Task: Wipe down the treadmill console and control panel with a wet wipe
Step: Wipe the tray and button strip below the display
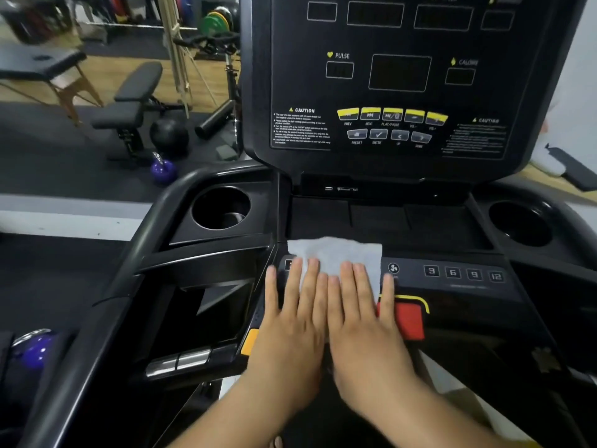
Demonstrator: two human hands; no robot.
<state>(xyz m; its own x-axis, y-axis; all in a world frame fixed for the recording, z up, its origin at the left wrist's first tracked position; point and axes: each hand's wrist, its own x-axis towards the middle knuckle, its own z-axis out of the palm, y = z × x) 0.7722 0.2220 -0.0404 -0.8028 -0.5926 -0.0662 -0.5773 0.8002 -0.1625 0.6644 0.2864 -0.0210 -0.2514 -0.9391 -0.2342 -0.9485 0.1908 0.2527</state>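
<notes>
A white wet wipe point(336, 253) lies flat on the left part of the treadmill's lower control panel point(458, 276). My left hand point(290, 312) and my right hand point(361, 312) lie side by side on the wipe, fingers straight, pressing it onto the panel. The wipe's near half is hidden under my palms. Above stands the black console point(403, 79) with dark display windows and a row of yellow buttons point(392, 115). A red stop button point(410, 320) sits just right of my right hand.
Round cup holders sit at the left point(221, 206) and right point(520, 223) of the tray. A black handrail point(139, 253) curves down the left side. Beyond it are a weight bench point(129, 101), a black ball point(169, 134) and a purple kettlebell point(163, 169).
</notes>
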